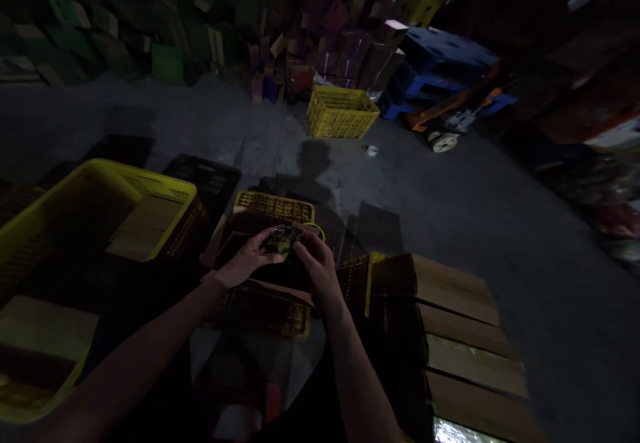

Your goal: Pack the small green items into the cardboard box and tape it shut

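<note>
Over the open cardboard box, we hold up a small, glossy object with a patch of green, a hand at either end, in a dimly lit work area with a grey floor. Our left hand grasps the object's left end between thumb and fingers; our right hand pinches the opposite end, thumb toward the middle. Shadow hides the finer detail of the object, and we cannot tell what lies inside the box.

Yellow latticework shows just beyond the box. To the left of the box stands a large yellow crate with cardboard pieces inside it. To the right of the box, long cardboard cartons lie side by side, one of them shiny along its edge.

Well beyond the box, a yellow basket sits on the floor, near a small white item. Farther from the box, to the right, are blue pallets and an orange pallet jack; far off to the left, green cartons are heaped.
</note>
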`<state>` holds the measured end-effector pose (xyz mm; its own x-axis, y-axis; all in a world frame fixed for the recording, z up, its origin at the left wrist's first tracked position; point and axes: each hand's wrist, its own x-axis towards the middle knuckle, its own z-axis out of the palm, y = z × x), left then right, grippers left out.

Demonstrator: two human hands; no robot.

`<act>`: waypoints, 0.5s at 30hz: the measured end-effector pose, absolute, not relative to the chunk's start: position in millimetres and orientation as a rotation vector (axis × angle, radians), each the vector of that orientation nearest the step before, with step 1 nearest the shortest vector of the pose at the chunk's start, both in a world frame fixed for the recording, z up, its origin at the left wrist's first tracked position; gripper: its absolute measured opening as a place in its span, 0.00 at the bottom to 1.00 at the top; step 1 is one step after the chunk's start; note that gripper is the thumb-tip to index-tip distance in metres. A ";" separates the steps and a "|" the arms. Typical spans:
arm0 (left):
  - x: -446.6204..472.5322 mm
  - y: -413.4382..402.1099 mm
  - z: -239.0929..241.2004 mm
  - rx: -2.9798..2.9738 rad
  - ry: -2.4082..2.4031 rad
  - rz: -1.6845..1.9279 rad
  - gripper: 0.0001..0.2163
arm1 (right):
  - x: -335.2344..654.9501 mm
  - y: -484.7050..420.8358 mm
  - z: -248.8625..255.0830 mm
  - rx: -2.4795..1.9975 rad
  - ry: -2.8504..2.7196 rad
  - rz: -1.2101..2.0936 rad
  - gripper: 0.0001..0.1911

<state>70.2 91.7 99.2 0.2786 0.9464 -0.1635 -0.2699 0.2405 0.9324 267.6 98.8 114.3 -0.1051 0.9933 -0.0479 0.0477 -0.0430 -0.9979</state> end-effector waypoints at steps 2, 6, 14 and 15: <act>69.4 91.2 100.9 0.987 0.894 0.990 0.33 | 268.3 98.3 112.5 -1.258 -1.313 1.271 0.15; 70.0 90.8 103.3 1.016 0.891 0.964 0.31 | 270.5 98.9 104.9 -1.288 -1.289 1.224 0.14; 72.7 89.6 105.5 0.827 0.835 0.983 0.24 | 269.7 101.5 106.7 -1.259 -1.248 1.263 0.17; 72.5 90.5 105.2 0.756 0.822 1.014 0.22 | 269.1 101.0 108.5 -1.256 -1.260 1.274 0.18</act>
